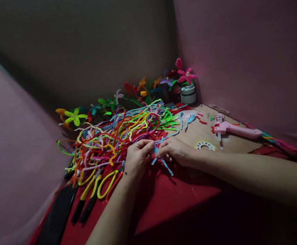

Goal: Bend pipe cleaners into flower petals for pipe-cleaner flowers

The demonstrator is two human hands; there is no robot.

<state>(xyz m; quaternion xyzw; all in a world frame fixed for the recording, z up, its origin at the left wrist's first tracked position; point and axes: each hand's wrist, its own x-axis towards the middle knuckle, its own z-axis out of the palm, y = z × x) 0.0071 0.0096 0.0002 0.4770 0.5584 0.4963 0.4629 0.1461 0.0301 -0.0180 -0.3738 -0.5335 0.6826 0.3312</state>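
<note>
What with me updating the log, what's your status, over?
Left hand and right hand both pinching light-blue fuzzy strands. Multicolored pile crowds left hand. Pink glue gun lies clear of both hands.

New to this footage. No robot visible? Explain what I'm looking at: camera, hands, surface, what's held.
Right, no machine here: a person is working with two bare hands. There is one picture, from a camera worn on the head, looking forward and down, so the forearms enter from the lower edge and the right.

The left hand and right hand meet near the middle, fingertips pinching light-blue fuzzy strips.

Beneath is a red surface. On it lie a heap of multicoloured fuzzy stems and, nearer the wearer, yellow-and-black pliers. To the right, a pink glue gun rests on a pale board. Colourful handmade-looking flowers line the back.
</note>
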